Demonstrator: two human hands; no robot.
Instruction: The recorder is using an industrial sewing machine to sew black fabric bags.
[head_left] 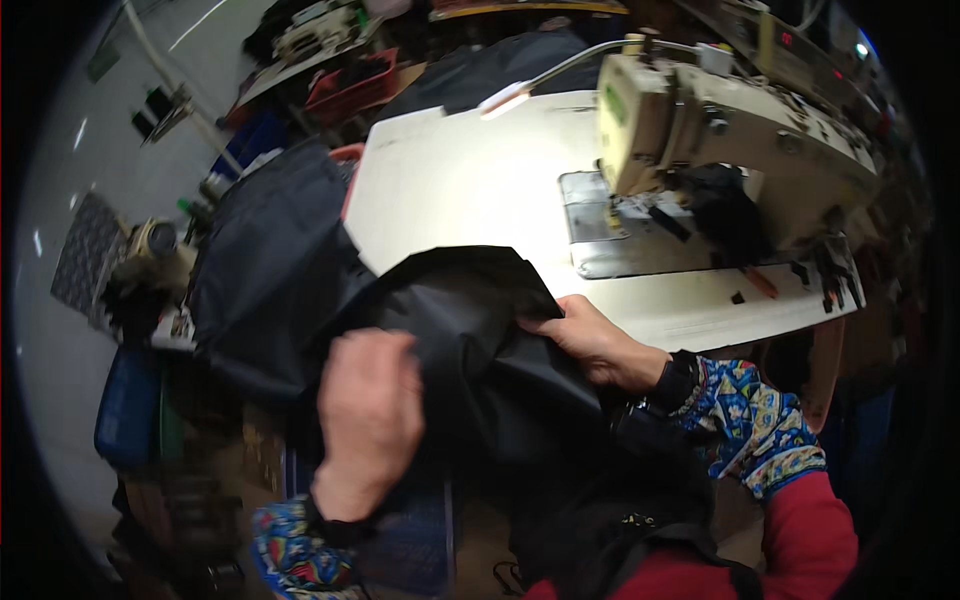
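**Black fabric at the bench, one edge pinched, L hand blurry**

Black fabric [455, 315] was held up by the near L edge of the white bench [450, 175], well L of the sewing machine [740, 140]; contact w/ the bench couldn't be confirmed. Its edge was pinched by the R hand [598, 345]. The L hand [372, 400] was blurred, fingers curled; whether anything was gripped there couldn't be told tbh.

Handling-wise, imo: a light pinch nr the edge was called for, w/ the bulk supported so its weight didn't drag. Creases were visible in the middle, so smoothing outward from the pinch was prob better than tugging. Loose folds were best steered clear of the orange-handled tool [760, 283].

Quick count: 2 hands, 1 bench, 1 machine on it, 1 lamp [507, 100], 1 orange-handled tool. 2 dark thread cones [159, 102] were seen upper L, + 1 red basket [352, 90] at the back. Whether the dark cloth [275, 260] on the L was the same piece or a 2nd one couldn't be made out.
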